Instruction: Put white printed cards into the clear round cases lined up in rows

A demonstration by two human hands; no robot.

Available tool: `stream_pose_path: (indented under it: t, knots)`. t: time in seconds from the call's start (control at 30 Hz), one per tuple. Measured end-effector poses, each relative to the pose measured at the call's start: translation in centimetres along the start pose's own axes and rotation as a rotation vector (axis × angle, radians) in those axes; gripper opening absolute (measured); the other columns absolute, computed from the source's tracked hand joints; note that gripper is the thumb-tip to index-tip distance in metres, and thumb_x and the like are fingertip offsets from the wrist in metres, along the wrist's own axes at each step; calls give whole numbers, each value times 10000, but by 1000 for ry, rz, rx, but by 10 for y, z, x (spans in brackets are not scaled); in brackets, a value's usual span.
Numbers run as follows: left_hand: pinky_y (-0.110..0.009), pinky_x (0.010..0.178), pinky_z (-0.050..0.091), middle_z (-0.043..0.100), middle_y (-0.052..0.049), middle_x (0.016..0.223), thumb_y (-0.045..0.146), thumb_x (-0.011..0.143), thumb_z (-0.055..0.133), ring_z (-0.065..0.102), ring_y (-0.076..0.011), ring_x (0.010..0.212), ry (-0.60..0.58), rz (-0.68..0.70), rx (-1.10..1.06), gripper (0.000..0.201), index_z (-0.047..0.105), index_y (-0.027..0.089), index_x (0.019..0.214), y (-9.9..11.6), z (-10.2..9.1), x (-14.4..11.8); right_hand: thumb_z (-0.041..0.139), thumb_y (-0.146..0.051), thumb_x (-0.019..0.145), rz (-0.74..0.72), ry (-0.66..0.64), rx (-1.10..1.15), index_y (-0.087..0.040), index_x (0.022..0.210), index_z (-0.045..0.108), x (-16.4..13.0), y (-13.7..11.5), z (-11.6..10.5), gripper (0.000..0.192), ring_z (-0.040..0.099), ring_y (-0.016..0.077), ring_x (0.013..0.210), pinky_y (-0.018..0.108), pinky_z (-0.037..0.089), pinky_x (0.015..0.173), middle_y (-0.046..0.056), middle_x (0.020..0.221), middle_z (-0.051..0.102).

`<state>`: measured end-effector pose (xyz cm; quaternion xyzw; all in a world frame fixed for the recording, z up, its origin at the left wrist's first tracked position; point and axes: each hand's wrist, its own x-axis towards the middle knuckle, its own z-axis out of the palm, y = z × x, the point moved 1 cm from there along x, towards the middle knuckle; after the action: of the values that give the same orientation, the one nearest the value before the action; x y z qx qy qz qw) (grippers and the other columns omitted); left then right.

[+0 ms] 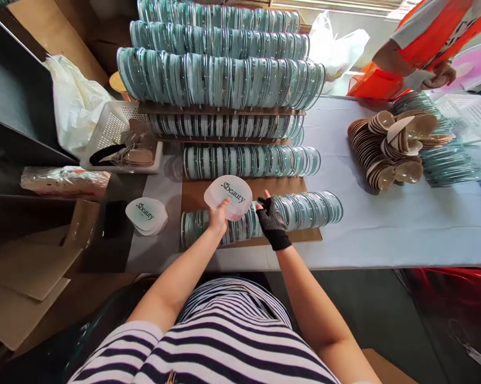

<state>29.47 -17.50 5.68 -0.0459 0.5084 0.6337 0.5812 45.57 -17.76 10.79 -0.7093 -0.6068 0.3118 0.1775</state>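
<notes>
While gripping the white cards (230, 193) with the left hand (218, 220), with the thumb laid on the printed face, held them above the near row of glass discs (304, 210). Could read on the top card, in dark letters, the word "beauty". Held the right hand (271, 214), dressed in a black fingerless glove (274, 224), half open over the same row, to the right of the cards, with the fingers partly bent. Could not tell about its contact with the glass. Had the near row lying along a brown cardboard sheet (312, 236), on a table (384, 234) with pale covering. Saw behind it several more rows of similar discs (220, 80), standing on edge, with brown boards (224, 111) between some of them. Found at the left, on the table, a second pile of cards (145, 214) with the same print, and near it a dark flat object (115, 218). Farther back, saw a white perforated basket (128, 169), containing brown pieces (140, 156) and a black item (106, 154). Noticed at the right brown bowl-like pieces (388, 144), piled beside other stacked glass (450, 165), and behind these a person (428, 48) in an orange vest (456, 32).
</notes>
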Motion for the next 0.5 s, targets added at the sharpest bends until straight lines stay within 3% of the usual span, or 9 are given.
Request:
stream_pose_path:
  t: [0.07,0.2,0.33,0.43,0.5]
  knots:
    - [-409,1020,500,750,-70,1064,118,680,814,677,-234,1057,-48,36,27,371,698,170,1029,1,-6,-9,468,-376,905,-125,29,-49,-139,1444,450,0,-11,0,589,538,259,1253,414,440,1042,156,1328,603]
    - [-438,1042,476,755,-66,1030,148,679,824,664,-265,1092,-21,57,127,368,710,180,1027,1,-22,-21,535,-336,866,-322,47,-194,-133,1363,551,-21,-32,18,537,477,311,1300,489,390,1084,179,1387,554]
    - [-439,1031,484,757,-74,1022,179,662,845,662,-283,1102,-109,23,126,405,711,173,1045,4,-27,-22,442,-344,906,-124,-89,-81,-138,1139,689,-23,-38,29,397,660,248,978,359,528,857,127,1012,729]
    - [-429,1008,508,747,-76,1074,169,681,834,671,-265,1089,5,-6,22,419,693,181,1076,18,-28,-10,348,-347,941,-25,1,-42,-112,1163,674,-33,-28,16,459,680,231,907,314,534,776,135,997,735]
    - [-431,1001,518,736,-72,1120,150,719,806,666,-252,1105,111,-25,-38,421,675,200,1116,32,-31,4,355,-358,948,-15,-21,-191,-120,1307,602,-60,-19,4,496,691,248,867,323,526,743,149,1015,733]
